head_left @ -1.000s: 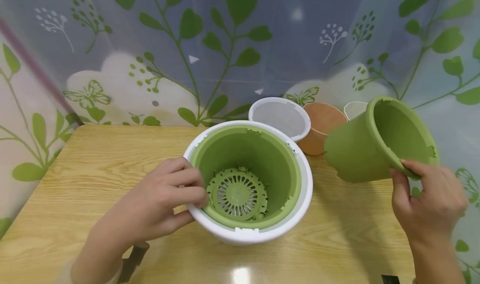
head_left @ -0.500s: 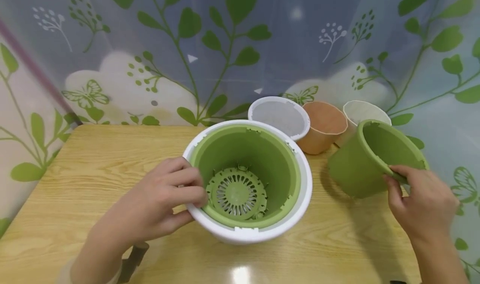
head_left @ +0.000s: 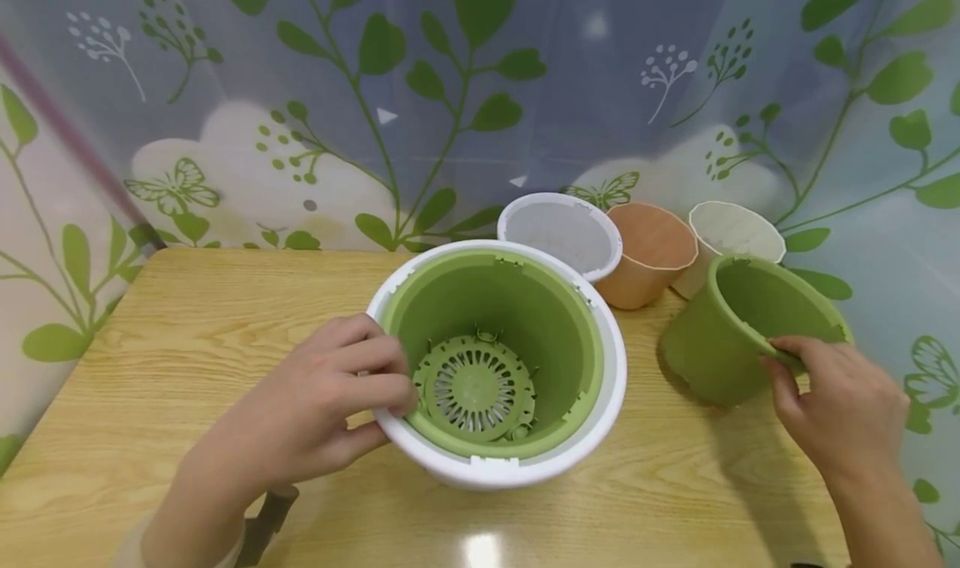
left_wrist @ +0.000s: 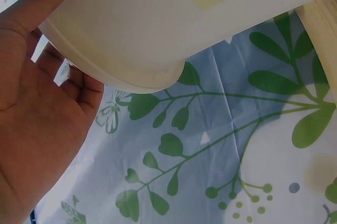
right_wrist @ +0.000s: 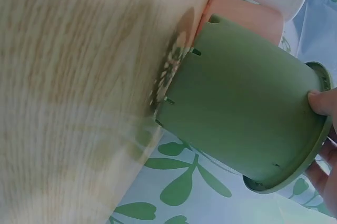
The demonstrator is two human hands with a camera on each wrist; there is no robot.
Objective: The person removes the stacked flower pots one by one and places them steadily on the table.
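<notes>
A white pot point(head_left: 495, 473) stands mid-table in the head view, a green pot point(head_left: 450, 301) with a slotted bottom nested inside it. My left hand point(head_left: 345, 393) grips the left side of their rims, fingers over the top; in the left wrist view the thumb lies on the outside of the white pot point(left_wrist: 131, 29). On the right, my right hand point(head_left: 843, 409) pinches the near rim of a second green pot point(head_left: 701, 343), which leans to the right. In the right wrist view the base of this green pot point(right_wrist: 237, 92) is close to the table; whether it touches I cannot tell.
Behind the nested pots stand a white pot point(head_left: 558, 234), an orange pot point(head_left: 652, 234) and a cream pot point(head_left: 738, 226) in a row by the leaf-print curtain point(head_left: 300, 92). The wooden table point(head_left: 247, 309) extends to the left.
My right hand has lowered the green pot toward the table and drawn it slightly left, and the cream pot behind has come into view. The left hand has stayed in place.
</notes>
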